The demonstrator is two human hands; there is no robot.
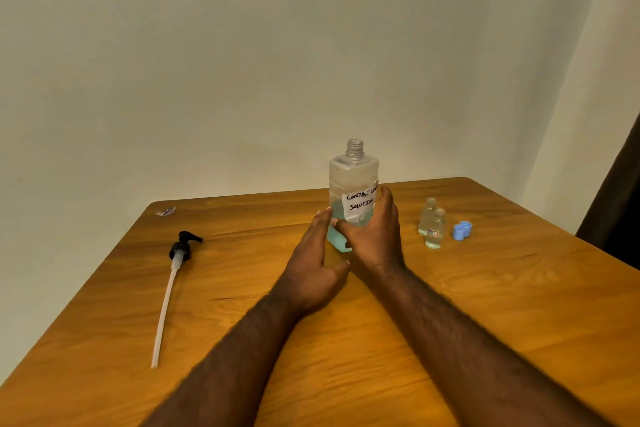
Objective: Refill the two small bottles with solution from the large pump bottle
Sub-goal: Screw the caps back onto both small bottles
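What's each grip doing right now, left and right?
Left grip: open, fingers straight at the side of the large clear square plastic bottle of blue solution.
Right grip: holds that bottle, thumb and fingers curled round it.

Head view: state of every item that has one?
large bottle: upright, pump off, neck open, partly full.
pump: removed, lying on table.
small bottles: upright, uncapped.
blue caps: off, beside small bottles.
left hand: open, at large bottle's side.
right hand: grips large bottle.
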